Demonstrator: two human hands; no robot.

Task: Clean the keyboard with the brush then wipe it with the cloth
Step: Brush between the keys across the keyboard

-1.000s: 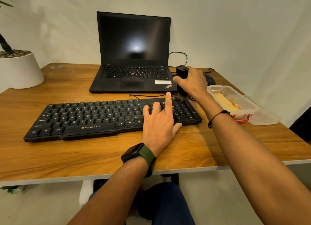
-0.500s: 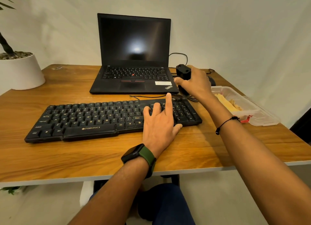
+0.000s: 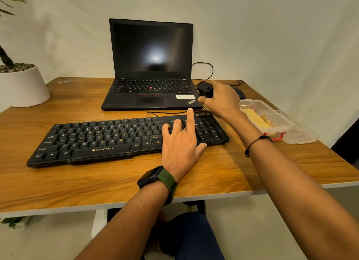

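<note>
A black keyboard (image 3: 97, 139) lies across the wooden desk (image 3: 77, 182). My left hand (image 3: 180, 143) rests flat on its right part, fingers spread and straight over the keys. My right hand (image 3: 221, 100) grips a black brush (image 3: 205, 89) by its handle, behind the keyboard's right end and beside the laptop's front corner. The bristles are hidden behind my fingers. A yellow cloth (image 3: 256, 119) lies in a clear plastic box (image 3: 287, 123) to the right.
An open black laptop (image 3: 151, 80) with a dark screen stands behind the keyboard. A white plant pot (image 3: 21, 84) sits at the far left. A dark mouse (image 3: 240, 93) and black cables lie behind my right hand. The box's clear lid (image 3: 303, 135) lies at its right.
My right hand has lifted the brush off the keyboard's right end and carried it back towards the laptop's corner, tilting it. My left hand has stayed on the keys.
</note>
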